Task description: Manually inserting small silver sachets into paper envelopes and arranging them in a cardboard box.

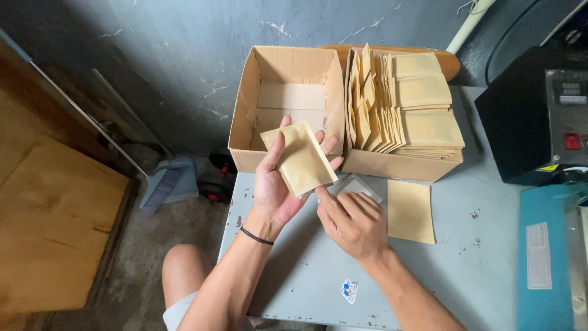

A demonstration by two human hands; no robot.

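Left hand point(278, 184): raised above the desk's far left corner, palm up, fingers and thumb wrapped lightly round a small tan pouch point(300, 158); the hold leaves the lower edge free for the other hand.
Right hand point(352, 220): palm down, fingers curled, forefinger stretched to the pouch's lower corner, touching it; holds nothing that I can see.
Pouch: flat, tan, rectangular, tilted, face up to the camera, just in front of the two boxes.
Left box point(245, 110): brown cardboard, flaps open, at the far left edge of the desk, partly overhanging; almost empty, only a pale flat sheet at its bottom; within short reach of the left hand.
Right box point(392, 165): brown cardboard, touching the left one; packed with like tan pouches point(422, 110), some on edge in a row at its left side, others stacked flat at its right.
Loose pouch point(410, 210): flat on the desk in front of the right box, near the right hand.
Clear sleeve point(355, 184): grey-transparent, flat, partly under the right hand; contents cannot be told.
Desk point(471, 270): grey-blue, chipped paint.
Sticker point(349, 291): small, white and blue, near the desk's near edge.
Machine point(539, 116): black housing at the far right edge, red button, small yellow label.
Blue unit point(545, 257): right edge, with a white oblong label.
Dustpan point(165, 184): blue, on the floor left of the desk.
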